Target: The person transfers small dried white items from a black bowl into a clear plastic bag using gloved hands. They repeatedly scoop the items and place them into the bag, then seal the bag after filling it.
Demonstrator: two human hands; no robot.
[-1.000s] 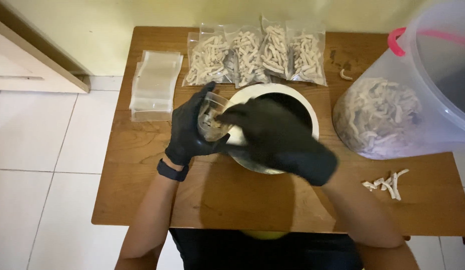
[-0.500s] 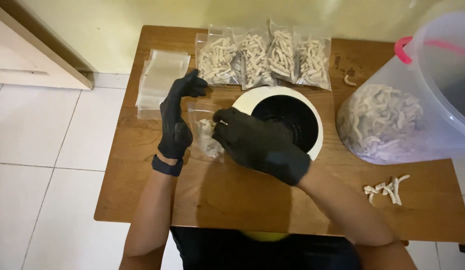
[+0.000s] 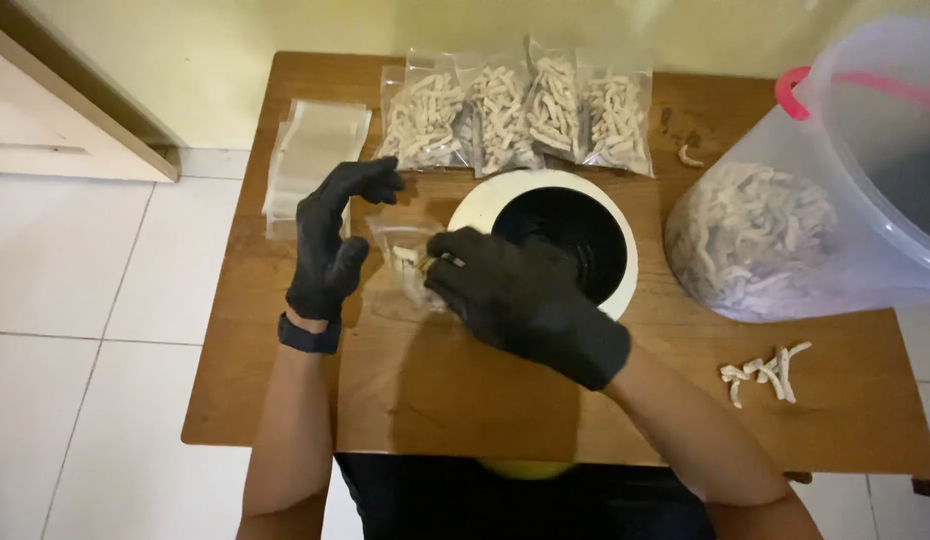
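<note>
We count: filled snack bags 4 | gloved hands 2 | bowl 1 | bucket 1 | empty-bag stack 1

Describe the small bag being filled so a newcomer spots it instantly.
On the wooden table, look just left of the white-rimmed black bowl. There the clear bag sits between the left hand and right hand. Unlike the four bags in the back row, it is nearly empty.

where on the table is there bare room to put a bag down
Bare wood lies at the near edge of the table, below the right hand, left of the loose sticks. The back row of filled bags, bowl and tub is crowded.
</note>
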